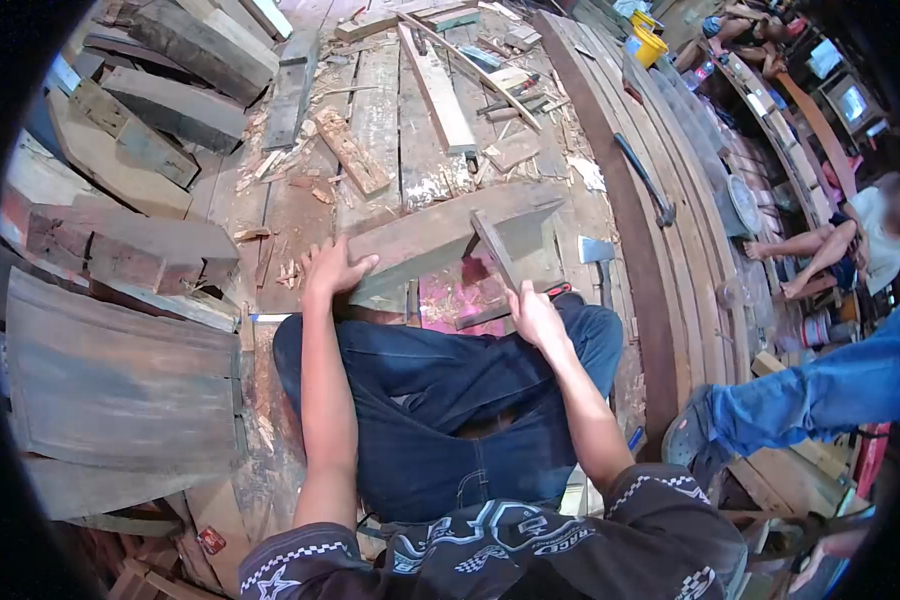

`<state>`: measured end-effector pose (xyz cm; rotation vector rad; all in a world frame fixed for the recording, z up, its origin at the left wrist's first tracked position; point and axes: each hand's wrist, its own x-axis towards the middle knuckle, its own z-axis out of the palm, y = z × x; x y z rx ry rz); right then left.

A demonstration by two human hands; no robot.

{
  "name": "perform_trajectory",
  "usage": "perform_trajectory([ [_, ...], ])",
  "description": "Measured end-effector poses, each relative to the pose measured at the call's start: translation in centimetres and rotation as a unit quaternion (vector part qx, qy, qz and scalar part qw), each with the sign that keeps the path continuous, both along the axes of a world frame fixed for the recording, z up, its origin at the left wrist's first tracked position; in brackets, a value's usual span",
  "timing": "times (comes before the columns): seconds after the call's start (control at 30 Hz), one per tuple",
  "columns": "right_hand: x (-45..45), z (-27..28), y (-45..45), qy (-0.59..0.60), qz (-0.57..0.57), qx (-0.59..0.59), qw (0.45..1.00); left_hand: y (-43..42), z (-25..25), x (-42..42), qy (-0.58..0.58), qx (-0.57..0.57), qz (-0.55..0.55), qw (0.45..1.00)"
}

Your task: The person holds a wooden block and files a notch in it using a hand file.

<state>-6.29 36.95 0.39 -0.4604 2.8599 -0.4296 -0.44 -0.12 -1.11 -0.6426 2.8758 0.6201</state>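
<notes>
A thick, shaped wooden board (425,237) lies on the floor in front of my crossed legs. My left hand (332,270) grips its left end, with thumb and fingers around the edge. In my right hand (538,318) is a narrow wooden strip (492,247), its far end resting against the board's top face. My closed fingers partly hide the strip's near end. Another dark strip (484,316) lies just left of that hand; I cannot tell if the two are joined. Beyond the right hand is a hatchet (597,252).
Wood shavings and offcuts (353,152) litter the plank floor. Heavy timbers (175,120) are stacked on the left. A hammer-like tool (646,180) lies on long planks (660,260) to the right. A person's jeans-clad leg (810,400) is close on my right; others sit farther back.
</notes>
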Motion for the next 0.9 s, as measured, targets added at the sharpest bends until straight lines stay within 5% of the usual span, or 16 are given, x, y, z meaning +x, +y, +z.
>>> perform_trajectory([
  [0.13,-3.5,-1.6,2.1,-0.002,-0.086,-0.011,0.996,0.4,0.2,0.2,-0.013,0.014,0.006,1.000],
  [0.37,-1.0,0.2,1.0,-0.039,-0.005,0.005,0.999,-0.2,-0.9,-0.1,-0.008,-0.022,-0.001,1.000],
  [0.5,-3.4,-1.6,2.2,-0.029,-0.103,-0.040,0.993,0.2,0.3,0.1,-0.029,0.002,0.006,1.000],
  [0.63,-1.1,-2.2,1.0,0.006,0.003,-0.067,0.998,0.2,0.3,0.1,-0.011,0.012,0.011,1.000],
  [0.9,-2.0,-1.0,1.6,-0.043,-0.022,-0.031,0.998,0.1,0.3,0.3,-0.005,0.004,0.000,1.000],
])
